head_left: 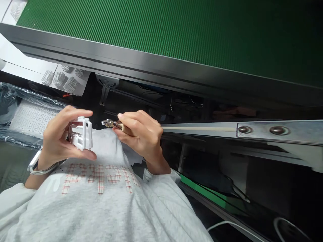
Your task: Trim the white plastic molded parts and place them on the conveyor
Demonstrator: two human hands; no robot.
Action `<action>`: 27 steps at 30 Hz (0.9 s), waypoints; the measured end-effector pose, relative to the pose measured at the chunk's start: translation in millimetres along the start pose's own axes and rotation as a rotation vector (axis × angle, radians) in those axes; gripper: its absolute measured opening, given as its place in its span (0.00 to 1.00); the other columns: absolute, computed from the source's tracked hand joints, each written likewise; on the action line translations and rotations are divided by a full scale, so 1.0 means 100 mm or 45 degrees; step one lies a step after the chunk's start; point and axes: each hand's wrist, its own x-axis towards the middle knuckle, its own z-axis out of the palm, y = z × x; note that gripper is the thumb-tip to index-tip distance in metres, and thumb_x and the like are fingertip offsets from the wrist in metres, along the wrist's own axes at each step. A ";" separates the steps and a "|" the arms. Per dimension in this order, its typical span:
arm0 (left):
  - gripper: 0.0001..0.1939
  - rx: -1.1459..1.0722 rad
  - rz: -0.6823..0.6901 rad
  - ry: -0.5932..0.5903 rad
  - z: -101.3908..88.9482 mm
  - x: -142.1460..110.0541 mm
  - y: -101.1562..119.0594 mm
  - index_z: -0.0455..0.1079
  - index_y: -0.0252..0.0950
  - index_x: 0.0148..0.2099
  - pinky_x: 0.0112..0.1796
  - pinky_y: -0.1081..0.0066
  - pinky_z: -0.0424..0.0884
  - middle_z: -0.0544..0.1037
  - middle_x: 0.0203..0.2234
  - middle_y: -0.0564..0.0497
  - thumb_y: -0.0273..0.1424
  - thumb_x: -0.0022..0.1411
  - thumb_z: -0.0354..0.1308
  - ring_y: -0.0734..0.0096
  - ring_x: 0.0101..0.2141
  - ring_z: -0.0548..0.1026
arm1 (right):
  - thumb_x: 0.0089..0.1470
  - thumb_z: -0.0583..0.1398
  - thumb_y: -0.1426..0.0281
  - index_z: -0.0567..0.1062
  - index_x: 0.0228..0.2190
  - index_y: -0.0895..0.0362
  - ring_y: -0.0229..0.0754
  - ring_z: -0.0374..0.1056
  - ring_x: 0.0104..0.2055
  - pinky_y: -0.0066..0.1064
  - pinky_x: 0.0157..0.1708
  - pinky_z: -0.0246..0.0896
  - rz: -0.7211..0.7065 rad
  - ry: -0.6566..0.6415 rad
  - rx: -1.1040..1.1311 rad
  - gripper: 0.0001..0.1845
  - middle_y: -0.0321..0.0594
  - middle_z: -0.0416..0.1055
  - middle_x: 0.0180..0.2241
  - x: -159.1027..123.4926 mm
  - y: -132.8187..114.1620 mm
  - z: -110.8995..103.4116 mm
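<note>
My left hand (62,136) grips a stack of white plastic frames (82,132) between thumb and fingers, held up in front of my shirt. In my right hand (142,132) is a pair of small metal pliers (111,123), its handles mostly hidden by my fingers. The jaws point left toward the plastic frames, a short gap apart from them. A tiny white bit seems to sit at the tip of the jaws, too small to name.
A green ribbed conveyor belt (151,27) with a metal side rail (141,57) runs across the top. More white plastic parts (60,79) lie on a white surface at left. Below them, a plastic-lined box (32,117) holds flat white pieces. A metal bar (214,129) extends right.
</note>
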 end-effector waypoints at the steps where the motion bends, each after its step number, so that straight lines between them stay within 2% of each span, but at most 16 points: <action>1: 0.38 0.016 0.073 0.011 0.01 0.02 0.01 0.72 0.43 0.63 0.29 0.64 0.69 0.78 0.38 0.49 0.53 0.54 0.72 0.67 0.33 0.73 | 0.63 0.64 0.66 0.76 0.44 0.57 0.39 0.71 0.31 0.32 0.31 0.68 0.001 -0.010 -0.027 0.10 0.41 0.80 0.33 0.00 0.00 0.00; 4: 0.34 0.064 0.323 0.005 0.04 0.06 0.01 0.71 0.39 0.63 0.32 0.61 0.71 0.80 0.43 0.47 0.43 0.58 0.73 0.64 0.36 0.77 | 0.62 0.64 0.68 0.76 0.44 0.57 0.39 0.71 0.31 0.32 0.32 0.67 0.020 -0.058 -0.067 0.09 0.40 0.80 0.34 -0.01 -0.01 0.00; 6: 0.30 0.127 0.447 -0.071 0.04 0.07 -0.02 0.71 0.36 0.63 0.30 0.61 0.71 0.82 0.46 0.45 0.42 0.63 0.70 0.65 0.36 0.78 | 0.62 0.64 0.68 0.76 0.45 0.56 0.39 0.72 0.32 0.32 0.33 0.67 0.041 -0.091 -0.073 0.09 0.40 0.80 0.34 -0.02 -0.01 0.00; 8: 0.26 0.211 0.486 -0.135 0.03 0.07 -0.06 0.70 0.38 0.63 0.30 0.61 0.72 0.82 0.48 0.46 0.43 0.68 0.63 0.64 0.37 0.79 | 0.62 0.64 0.68 0.76 0.45 0.56 0.40 0.73 0.33 0.33 0.34 0.68 0.057 -0.106 -0.078 0.10 0.40 0.80 0.35 -0.02 -0.01 -0.01; 9: 0.25 0.263 0.475 -0.123 0.01 0.06 -0.09 0.69 0.40 0.64 0.31 0.60 0.73 0.82 0.49 0.47 0.44 0.69 0.62 0.63 0.38 0.79 | 0.62 0.64 0.68 0.76 0.45 0.56 0.40 0.74 0.34 0.33 0.34 0.69 0.062 -0.101 -0.083 0.10 0.41 0.81 0.35 -0.03 0.00 -0.01; 11: 0.29 0.391 0.388 0.030 -0.01 0.04 -0.13 0.69 0.44 0.64 0.35 0.58 0.74 0.82 0.48 0.49 0.45 0.65 0.66 0.61 0.40 0.80 | 0.62 0.64 0.67 0.76 0.46 0.56 0.41 0.74 0.34 0.34 0.35 0.70 0.077 -0.072 -0.102 0.11 0.41 0.81 0.36 -0.03 0.02 -0.01; 13: 0.34 0.507 0.227 0.223 -0.03 0.02 -0.17 0.69 0.46 0.64 0.39 0.55 0.75 0.82 0.46 0.50 0.47 0.59 0.72 0.59 0.42 0.79 | 0.62 0.64 0.67 0.75 0.46 0.55 0.42 0.74 0.34 0.34 0.35 0.71 0.105 -0.043 -0.114 0.11 0.41 0.80 0.35 -0.03 0.04 0.00; 15: 0.35 0.561 0.064 0.297 -0.01 0.01 -0.20 0.70 0.45 0.62 0.41 0.54 0.76 0.80 0.46 0.51 0.47 0.57 0.73 0.59 0.43 0.79 | 0.63 0.63 0.65 0.75 0.45 0.56 0.43 0.74 0.34 0.35 0.35 0.72 0.137 -0.035 -0.113 0.11 0.42 0.79 0.35 -0.02 0.02 0.00; 17: 0.33 0.588 0.006 0.268 0.02 0.01 -0.22 0.70 0.44 0.62 0.41 0.55 0.76 0.80 0.46 0.51 0.48 0.58 0.72 0.60 0.44 0.79 | 0.63 0.62 0.64 0.74 0.45 0.56 0.43 0.73 0.35 0.36 0.35 0.72 0.165 -0.053 -0.099 0.11 0.43 0.78 0.36 -0.01 -0.02 0.00; 23: 0.36 0.582 0.034 0.216 0.13 0.03 -0.22 0.68 0.46 0.65 0.42 0.55 0.75 0.80 0.47 0.48 0.51 0.59 0.69 0.57 0.44 0.76 | 0.63 0.62 0.61 0.74 0.45 0.57 0.44 0.71 0.35 0.36 0.35 0.70 0.257 -0.227 -0.127 0.13 0.42 0.74 0.34 0.03 -0.17 -0.05; 27: 0.37 0.604 0.045 0.191 0.18 0.03 -0.20 0.66 0.47 0.68 0.43 0.57 0.75 0.79 0.49 0.48 0.47 0.61 0.70 0.58 0.44 0.75 | 0.65 0.58 0.64 0.75 0.44 0.60 0.42 0.68 0.32 0.34 0.32 0.68 0.289 -0.253 -0.192 0.13 0.42 0.72 0.33 0.04 -0.22 -0.05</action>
